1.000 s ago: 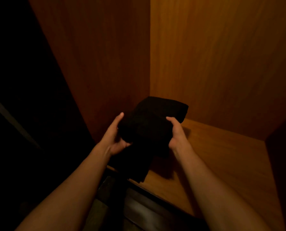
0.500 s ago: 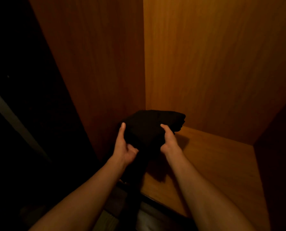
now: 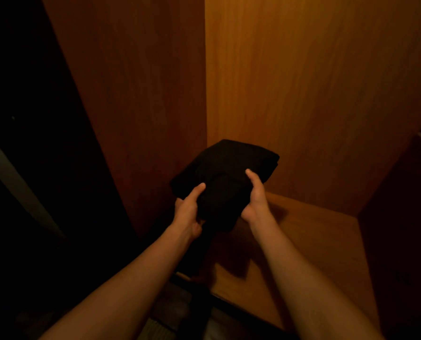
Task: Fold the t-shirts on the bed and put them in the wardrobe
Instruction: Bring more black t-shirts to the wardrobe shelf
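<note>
- A folded black t-shirt is held up inside the wooden wardrobe, in its back left corner, above the shelf.
- The cloth is so dark that its folds hardly show; it reads as a thick, squarish bundle, with a rounded fold along its far right edge.
- A loose part hangs down from the near side of the bundle, toward the shelf's front edge.
- The left hand grips the bundle's left side, thumb lying on top, the other fingers tucked under the cloth.
- The right hand holds the right side the same way, thumb on top and fingers curled beneath.
- I cannot tell whether the bundle's far end touches the wardrobe walls.
</note>
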{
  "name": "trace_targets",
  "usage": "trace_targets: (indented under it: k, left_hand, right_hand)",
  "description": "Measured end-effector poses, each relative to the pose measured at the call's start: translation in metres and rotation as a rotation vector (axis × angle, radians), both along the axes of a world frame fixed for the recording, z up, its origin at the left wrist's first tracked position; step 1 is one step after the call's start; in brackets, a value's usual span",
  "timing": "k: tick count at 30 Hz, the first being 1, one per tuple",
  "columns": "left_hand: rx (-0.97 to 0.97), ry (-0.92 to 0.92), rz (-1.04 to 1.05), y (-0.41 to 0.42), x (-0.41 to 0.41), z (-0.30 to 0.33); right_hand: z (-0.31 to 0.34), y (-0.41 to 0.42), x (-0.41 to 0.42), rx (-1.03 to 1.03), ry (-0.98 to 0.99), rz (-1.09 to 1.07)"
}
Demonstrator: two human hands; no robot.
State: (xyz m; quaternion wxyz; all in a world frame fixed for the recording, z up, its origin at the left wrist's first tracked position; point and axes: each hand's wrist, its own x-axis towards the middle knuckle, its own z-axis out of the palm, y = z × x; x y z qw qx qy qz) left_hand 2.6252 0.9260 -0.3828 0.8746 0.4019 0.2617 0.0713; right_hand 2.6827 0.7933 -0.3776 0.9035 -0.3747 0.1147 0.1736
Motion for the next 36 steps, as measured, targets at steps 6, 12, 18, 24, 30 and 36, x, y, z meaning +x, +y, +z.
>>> trace_targets:
  k: [6, 12, 18, 24, 30, 36]
  left_hand:
    - [-0.107, -0.067, -0.109, 0.012, -0.021, 0.001]
    - [0.018, -0.067, -0.026, 0.046, -0.039, 0.001]
    - [0.101, -0.037, 0.029, 0.075, -0.051, -0.021]
    - [0.037, 0.016, 0.033, 0.081, -0.051, -0.054]
    - [-0.110, 0.150, -0.084, 0.087, -0.046, -0.080]
    - [0.001, 0.279, -0.049, 0.085, -0.041, -0.099]
  right_hand:
    - [0.005, -0.021, 0.008, 0.035, 0.050, -0.046]
    - [0.015, 0.006, 0.013, -0.012, 0.007, 0.053]
    - [-0.011, 0.043, 0.021, -0.167, 0.059, 0.088]
    - [-0.075, 0.058, 0.047, -0.223, 0.118, -0.043]
    - [-0.071, 0.063, 0.029, -0.336, 0.065, -0.074]
    - [-0.099, 0.058, 0.029, -0.775, 0.135, -0.060]
